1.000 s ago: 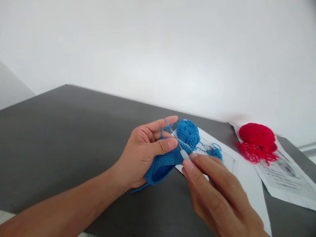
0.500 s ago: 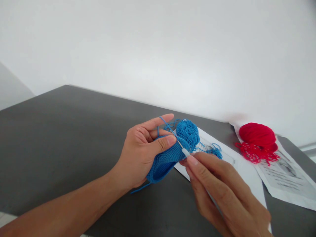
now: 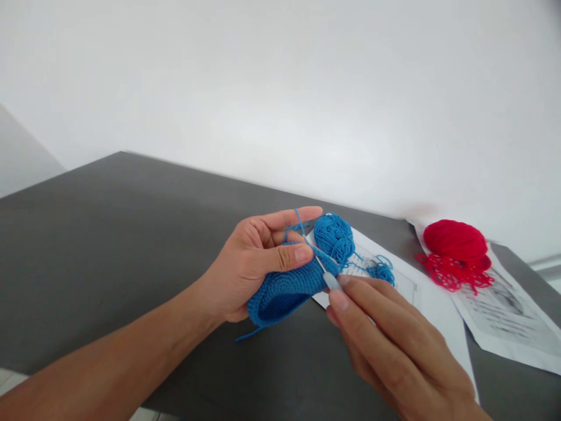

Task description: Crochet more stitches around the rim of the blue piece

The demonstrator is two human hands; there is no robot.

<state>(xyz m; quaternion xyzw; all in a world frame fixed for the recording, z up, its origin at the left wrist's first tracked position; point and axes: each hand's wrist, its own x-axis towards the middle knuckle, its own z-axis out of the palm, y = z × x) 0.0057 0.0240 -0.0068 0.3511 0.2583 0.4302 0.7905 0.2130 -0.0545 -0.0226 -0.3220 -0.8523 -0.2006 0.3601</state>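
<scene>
A cupped blue crochet piece (image 3: 280, 295) is pinched in my left hand (image 3: 249, 260), thumb on its upper edge. Blue yarn (image 3: 300, 222) loops over the stretched-out left index finger. My right hand (image 3: 394, 339) grips a crochet hook (image 3: 332, 282) with a pale handle; its thin metal shaft lies against the edge of the piece beside the left thumb. The hook's tip is too small to make out clearly. Behind the piece sits a ball of blue yarn (image 3: 333, 237). From the piece's lower side a short yarn tail (image 3: 249, 335) hangs.
On the dark table (image 3: 131, 234), a white printed sheet (image 3: 433, 304) lies under the blue yarn, with a small blue tangle (image 3: 381, 270) on it. Farther right, a red yarn ball (image 3: 456, 238) and loose red strands (image 3: 456, 273) rest on another printed sheet (image 3: 504, 327). A white wall (image 3: 280, 105) stands behind.
The left index finger has shifted slightly right and lies flatter. The crochet piece has tilted, showing more of its hollow. The hook has moved a little down and left, its angle steeper.
</scene>
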